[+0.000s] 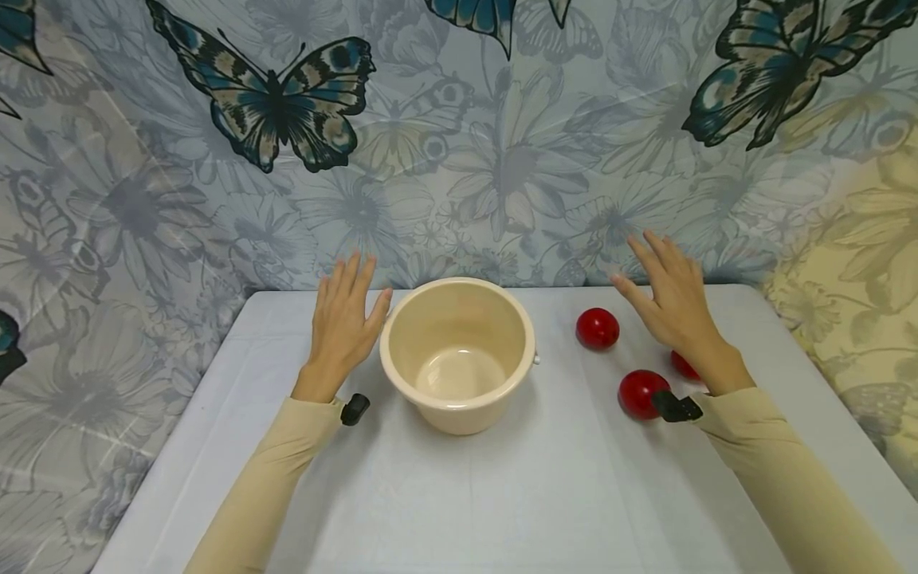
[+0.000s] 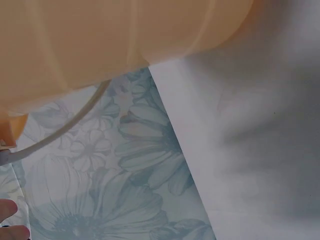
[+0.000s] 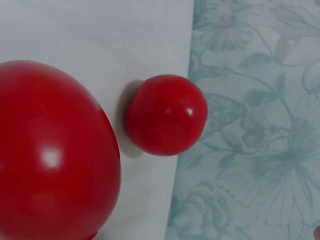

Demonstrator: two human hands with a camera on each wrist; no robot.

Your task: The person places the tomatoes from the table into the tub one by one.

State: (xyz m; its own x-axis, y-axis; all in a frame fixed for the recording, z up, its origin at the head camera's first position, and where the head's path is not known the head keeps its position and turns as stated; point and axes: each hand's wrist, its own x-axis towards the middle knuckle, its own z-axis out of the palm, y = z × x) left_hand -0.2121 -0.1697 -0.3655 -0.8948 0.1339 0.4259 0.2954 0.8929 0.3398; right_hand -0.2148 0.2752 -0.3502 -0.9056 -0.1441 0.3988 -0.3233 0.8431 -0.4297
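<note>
A cream-coloured bucket [image 1: 457, 399] stands upright on the white table, its inside bare. Just left of it my left hand [image 1: 343, 327] is held with fingers straight, the thumb close by the rim. In the left wrist view the bucket's ribbed side [image 2: 100, 40] fills the top, with a pale handle [image 2: 65, 132] curving below. On the right, my right hand [image 1: 670, 303] hovers with fingers extended and holds nothing. Near it lie three round red things like tomatoes: one [image 1: 598, 328] left of the hand, one [image 1: 640, 394] by the wrist, and one [image 1: 684, 365] partly hidden under the wrist.
A white cloth covers the table [image 1: 473, 510]. Behind it rises a backdrop [image 1: 502, 159] of butterfly and flower print, which also runs along both sides. A small black device [image 1: 355, 409] sits at the left wrist, another [image 1: 677, 407] at the right.
</note>
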